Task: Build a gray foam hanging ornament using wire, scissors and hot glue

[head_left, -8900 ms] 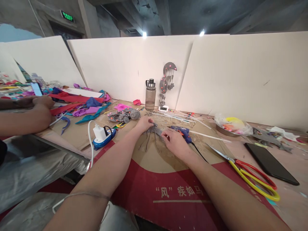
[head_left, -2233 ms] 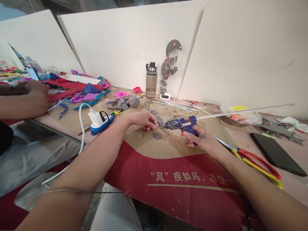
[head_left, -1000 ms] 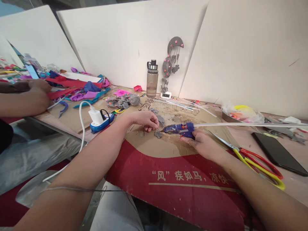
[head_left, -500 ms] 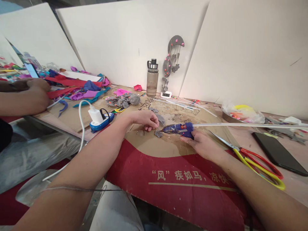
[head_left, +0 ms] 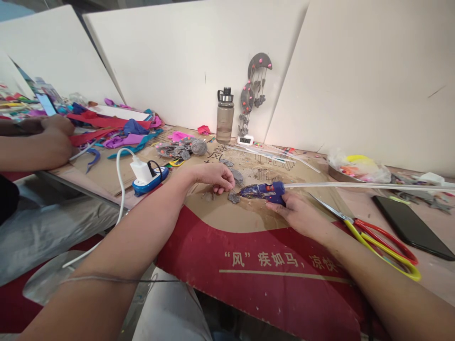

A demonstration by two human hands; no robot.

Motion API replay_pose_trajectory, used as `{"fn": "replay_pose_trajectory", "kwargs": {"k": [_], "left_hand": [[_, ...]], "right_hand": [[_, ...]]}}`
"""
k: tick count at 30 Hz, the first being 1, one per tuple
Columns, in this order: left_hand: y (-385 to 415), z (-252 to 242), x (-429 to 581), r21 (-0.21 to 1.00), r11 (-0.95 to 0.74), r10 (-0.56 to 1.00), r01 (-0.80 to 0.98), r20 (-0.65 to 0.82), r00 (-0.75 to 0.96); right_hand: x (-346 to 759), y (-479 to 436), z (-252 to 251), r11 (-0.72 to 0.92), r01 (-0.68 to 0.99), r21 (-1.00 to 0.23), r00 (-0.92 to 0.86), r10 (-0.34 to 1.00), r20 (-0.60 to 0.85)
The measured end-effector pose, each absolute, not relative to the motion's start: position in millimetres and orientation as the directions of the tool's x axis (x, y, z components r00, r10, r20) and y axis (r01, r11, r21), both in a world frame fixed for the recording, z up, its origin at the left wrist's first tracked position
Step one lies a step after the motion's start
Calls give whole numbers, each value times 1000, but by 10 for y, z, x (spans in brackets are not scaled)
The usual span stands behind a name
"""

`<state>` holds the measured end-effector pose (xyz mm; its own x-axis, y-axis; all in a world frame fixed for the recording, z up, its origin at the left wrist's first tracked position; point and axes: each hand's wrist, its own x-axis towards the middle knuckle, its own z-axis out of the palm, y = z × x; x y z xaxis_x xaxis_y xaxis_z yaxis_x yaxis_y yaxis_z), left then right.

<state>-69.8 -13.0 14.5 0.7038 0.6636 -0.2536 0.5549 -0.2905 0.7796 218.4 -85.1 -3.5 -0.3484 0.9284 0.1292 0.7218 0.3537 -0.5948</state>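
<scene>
My right hand [head_left: 289, 208] is wrapped round the handle of a blue glue gun [head_left: 265, 191], with long clear glue sticks [head_left: 337, 185] trailing from its back end. The gun's tip points left, at a small grey felt piece [head_left: 233, 197] lying on the cardboard [head_left: 213, 215]. Just above and left of that piece is my left hand [head_left: 223, 180], its fingers pinched together; what they hold, if anything, is too small to name. Beyond the fingers lie more grey pieces [head_left: 235, 176].
Scissors [head_left: 351, 220] and a black phone [head_left: 412, 227] lie right. A bottle [head_left: 225, 118] stands at the back beside a grey hanging ornament [head_left: 247, 98]. Left are a blue power strip [head_left: 151, 182], coloured cloth scraps [head_left: 124, 137] and another person's hands [head_left: 53, 125].
The glue gun has shifted very slightly in my right hand, its tip still by the small grey piece. My left hand looks unmoved.
</scene>
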Motion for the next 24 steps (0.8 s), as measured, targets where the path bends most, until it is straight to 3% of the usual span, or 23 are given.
{"fn": "replay_pose_trajectory", "kwargs": {"k": [5, 13, 24], "left_hand": [[-128, 144, -697, 790, -282, 658, 545, -254, 708], [-135, 156, -708, 787, -277, 668, 551, -255, 699], [-144, 177, -709, 771, -282, 680, 571, -259, 686]], "right_hand": [[2182, -849, -38, 342, 719, -605, -352, 930, 107], [2163, -890, 31, 353, 800, -485, -369, 927, 65], [2167, -888, 29, 357, 822, -444, -374, 926, 52]]}}
